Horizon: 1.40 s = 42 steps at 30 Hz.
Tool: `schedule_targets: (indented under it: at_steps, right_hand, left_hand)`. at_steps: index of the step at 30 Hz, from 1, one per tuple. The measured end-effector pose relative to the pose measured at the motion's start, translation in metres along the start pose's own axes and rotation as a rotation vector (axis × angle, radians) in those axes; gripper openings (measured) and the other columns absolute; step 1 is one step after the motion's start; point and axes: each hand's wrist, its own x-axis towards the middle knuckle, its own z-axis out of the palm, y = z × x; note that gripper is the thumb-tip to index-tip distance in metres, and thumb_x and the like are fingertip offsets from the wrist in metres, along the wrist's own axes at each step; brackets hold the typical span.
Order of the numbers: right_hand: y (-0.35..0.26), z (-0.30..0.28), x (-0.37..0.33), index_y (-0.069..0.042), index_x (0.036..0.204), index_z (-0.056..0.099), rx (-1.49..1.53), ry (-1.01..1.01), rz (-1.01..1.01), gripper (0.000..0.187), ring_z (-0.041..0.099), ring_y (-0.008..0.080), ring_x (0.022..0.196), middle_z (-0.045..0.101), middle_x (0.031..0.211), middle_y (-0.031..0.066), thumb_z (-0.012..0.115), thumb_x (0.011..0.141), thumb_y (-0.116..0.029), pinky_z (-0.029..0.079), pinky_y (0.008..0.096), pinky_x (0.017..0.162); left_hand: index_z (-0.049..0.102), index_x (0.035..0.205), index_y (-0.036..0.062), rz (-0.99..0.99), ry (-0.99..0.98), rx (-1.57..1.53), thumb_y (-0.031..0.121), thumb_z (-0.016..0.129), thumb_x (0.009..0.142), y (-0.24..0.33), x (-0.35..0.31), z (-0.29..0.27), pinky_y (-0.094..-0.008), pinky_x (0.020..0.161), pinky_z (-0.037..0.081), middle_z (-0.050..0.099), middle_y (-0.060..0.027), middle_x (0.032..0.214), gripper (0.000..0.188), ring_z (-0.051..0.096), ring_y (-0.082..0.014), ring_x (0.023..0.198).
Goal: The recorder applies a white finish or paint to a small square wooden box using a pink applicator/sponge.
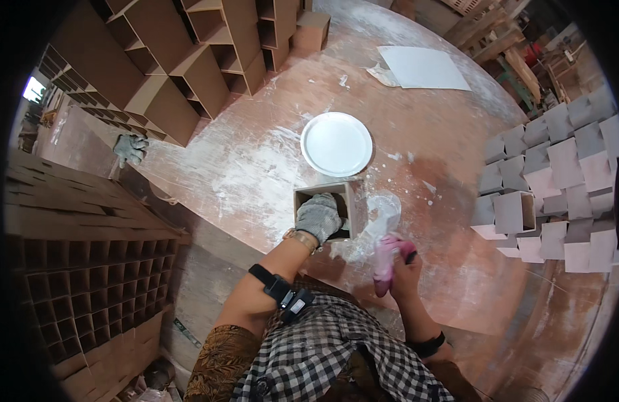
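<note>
A small open cardboard box (351, 201) stands on the worktable in front of me. My left hand (319, 218), in a grey work glove, reaches down into it; its fingers are mostly hidden inside, so their grip is unclear. To the right of the box, my bare right hand (406, 273) is closed around a pink object (385, 262), smeared by motion, whose kind I cannot make out. Just beyond the box lies a round white lid-like plate (337, 143). A whitish wet smear (382, 214) marks the tabletop between the box and the pink object.
Open brown cardboard boxes (165, 100) are stacked at the far left. More cardboard cells (101, 288) fill the near left. Grey and whitish boxes (564, 161) are piled on the right. A white sheet (426, 67) lies at the back, and a grey glove (130, 149) at the left edge.
</note>
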Motion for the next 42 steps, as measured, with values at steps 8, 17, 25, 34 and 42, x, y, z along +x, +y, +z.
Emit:
schedule_targets:
  at_steps: [8, 17, 25, 34, 42]
  right_hand:
    - [0.028, 0.002, 0.016, -0.005, 0.113, 0.050, 0.607, 0.054, 0.546, 0.039, 0.058, 0.0208, 0.078, 0.058, 0.090, 0.0069, 0.053, 0.089, -0.036, 0.049, 0.0336, 0.068]
    - [0.040, 0.032, 0.034, -0.003, 0.116, 0.049, 0.613, 0.061, 0.509, 0.034, 0.057, 0.0202, 0.091, 0.058, 0.101, 0.0074, 0.053, 0.090, -0.025, 0.046, 0.0330, 0.081]
    - [0.012, 0.077, 0.089, -0.001, 0.111, 0.051, -0.093, -0.271, -0.146, 0.029, 0.055, 0.0212, 0.099, 0.057, 0.106, 0.0096, 0.055, 0.082, -0.005, 0.042, 0.0339, 0.089]
    - [0.011, 0.136, 0.113, -0.006, 0.104, 0.056, -0.723, -0.563, -0.767, 0.044, 0.054, 0.0310, 0.092, 0.059, 0.100, 0.0113, 0.052, 0.062, 0.003, 0.039, 0.0404, 0.082]
    - [0.013, 0.093, 0.036, -0.009, 0.106, 0.057, -0.798, -0.770, -0.708, 0.049, 0.053, 0.0325, 0.094, 0.058, 0.101, 0.0099, 0.053, 0.058, 0.002, 0.039, 0.0421, 0.082]
  left_hand:
    - [0.058, 0.111, 0.0106, 0.279, 0.049, 0.040, 0.030, 0.053, 0.082, -0.099, -0.036, 0.022, -0.0383, 0.083, 0.048, 0.061, -0.0109, 0.107, 0.035, 0.059, -0.0264, 0.097]
    - [0.059, 0.110, 0.0091, 0.233, 0.017, -0.053, 0.032, 0.056, 0.081, -0.112, -0.067, 0.007, -0.0370, 0.084, 0.047, 0.061, -0.0119, 0.109, 0.037, 0.058, -0.0263, 0.100]
    - [0.054, 0.119, 0.0095, 0.312, 0.016, -0.132, 0.032, 0.056, 0.083, -0.148, -0.054, 0.032, -0.0358, 0.087, 0.046, 0.057, -0.0119, 0.118, 0.042, 0.055, -0.0260, 0.106]
    - [0.054, 0.119, 0.0097, 0.177, -0.198, -0.184, 0.031, 0.055, 0.083, -0.118, -0.032, -0.002, -0.0355, 0.087, 0.046, 0.057, -0.0117, 0.118, 0.041, 0.055, -0.0259, 0.106]
    - [0.055, 0.119, 0.0098, 0.128, -0.285, -0.181, 0.030, 0.054, 0.084, -0.119, -0.032, 0.000, -0.0352, 0.088, 0.046, 0.057, -0.0116, 0.118, 0.040, 0.055, -0.0258, 0.106]
